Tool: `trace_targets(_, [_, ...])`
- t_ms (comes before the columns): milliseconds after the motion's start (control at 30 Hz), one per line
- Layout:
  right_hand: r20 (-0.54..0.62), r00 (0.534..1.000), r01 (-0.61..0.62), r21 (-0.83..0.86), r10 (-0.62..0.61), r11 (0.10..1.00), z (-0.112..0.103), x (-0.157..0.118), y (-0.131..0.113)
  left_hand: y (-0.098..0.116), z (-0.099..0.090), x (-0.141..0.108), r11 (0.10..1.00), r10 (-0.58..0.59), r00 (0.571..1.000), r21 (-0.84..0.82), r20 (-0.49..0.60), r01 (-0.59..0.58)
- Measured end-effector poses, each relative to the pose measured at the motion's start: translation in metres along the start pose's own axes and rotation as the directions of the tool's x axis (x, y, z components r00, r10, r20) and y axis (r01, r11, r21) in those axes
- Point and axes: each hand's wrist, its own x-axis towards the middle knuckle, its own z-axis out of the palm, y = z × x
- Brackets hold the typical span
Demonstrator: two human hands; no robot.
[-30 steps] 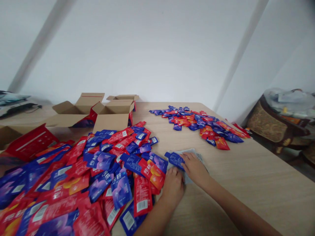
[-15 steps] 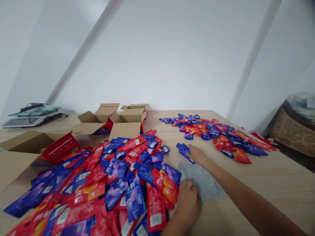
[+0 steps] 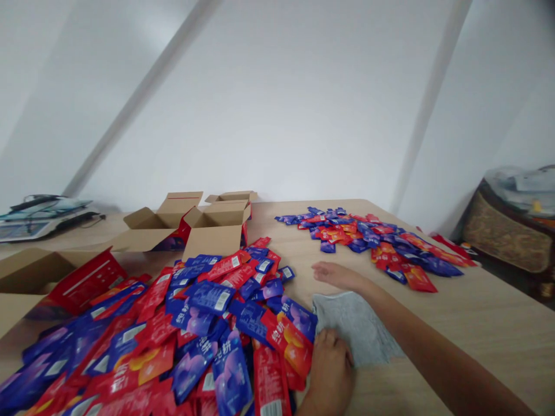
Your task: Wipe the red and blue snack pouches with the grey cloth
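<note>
My right hand (image 3: 339,274) hovers over the table just beyond the grey cloth, fingers stretched out to the left and holding nothing. My left hand (image 3: 332,364) rests with curled fingers at the left edge of the grey cloth (image 3: 358,328), beside the large pile; what its fingers hold, if anything, is hidden. Red and blue pouches lie heaped at the left, among them an orange-red pouch (image 3: 288,341) near my left hand. On top of this pile a blue pouch (image 3: 211,296) lies with its barcode side up.
Open cardboard boxes (image 3: 217,231) stand behind the large pile, with another box (image 3: 30,277) at the far left. A second group of pouches (image 3: 347,228) is spread at the back right. A flat device (image 3: 39,222) sits at the back left, and an upholstered chair (image 3: 505,234) at the right.
My right hand has let go of the blue pouch, and a blue pouch now lies barcode up on the large pile. The view has shifted slightly.
</note>
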Motion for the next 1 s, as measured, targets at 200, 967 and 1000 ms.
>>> trace_targets(200, [0.042, 0.996, 0.086, -0.389, -0.075, 0.917, 0.016, -0.096, 0.06, 0.001, -0.007, -0.002, 0.982, 0.081, 0.994, -0.167, -0.067, -0.091])
trace_targets(967, [-0.245, 0.967, -0.088, -0.593, -0.075, 0.801, -0.037, -0.072, 0.123, 0.008, -0.093, 0.202, 0.951, 0.019, 0.981, 0.306, -0.195, 0.043])
trace_targets(1000, [-0.23, 0.967, -0.049, -0.589, -0.109, 0.807, -0.04, -0.07, 0.121, -0.006, -0.1, 0.225, 0.922, -0.054, 0.974, 0.364, -0.218, 0.133])
